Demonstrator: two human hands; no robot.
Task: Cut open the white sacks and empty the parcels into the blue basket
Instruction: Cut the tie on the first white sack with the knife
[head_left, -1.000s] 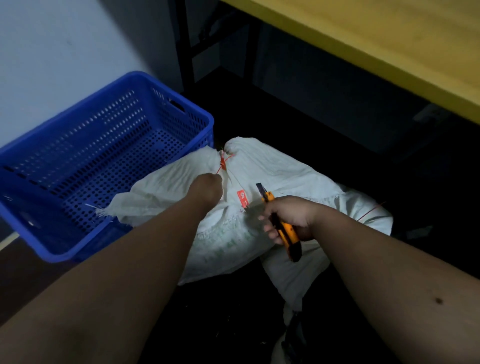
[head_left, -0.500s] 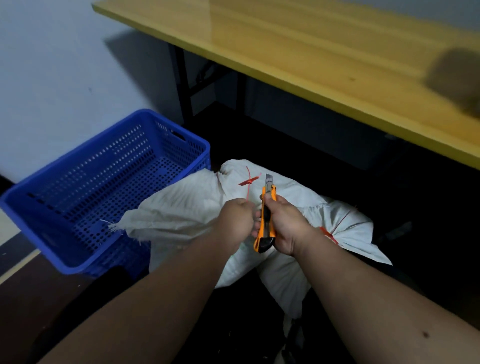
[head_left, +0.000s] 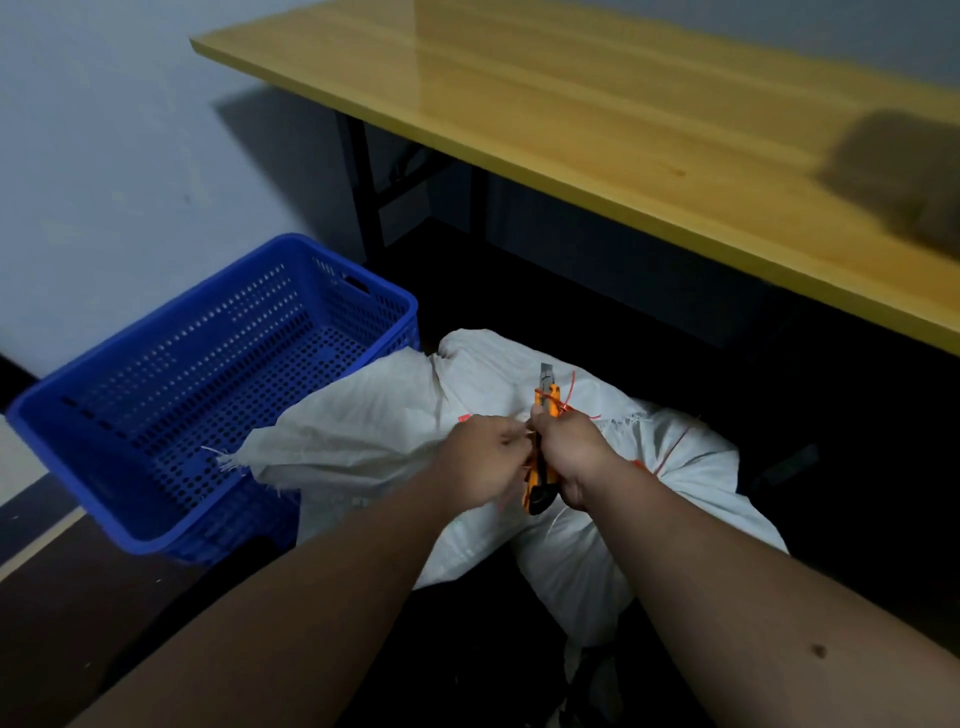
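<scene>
Two white woven sacks lie on the dark floor: the near one (head_left: 363, 431) has its open end resting over the rim of the blue basket (head_left: 218, 332), the other (head_left: 691, 467) lies to the right, tied with red cord. My right hand (head_left: 566, 447) grips an orange utility knife (head_left: 543, 441) upright, blade up. A red zip tie (head_left: 569, 395) hangs against the blade. My left hand (head_left: 483, 457) is closed right beside the knife, pinching something small and pale; what it is I cannot tell. The basket holds no parcels.
A yellow wooden table (head_left: 597, 130) on black legs (head_left: 363, 187) overhangs the sacks at the back and right. A pale wall (head_left: 104, 130) stands behind the basket. The floor under the table is dark.
My right hand turned the knife upright and came to meet my left hand above the sack. The red tie moved from the sack's neck to the blade. The view tilted up.
</scene>
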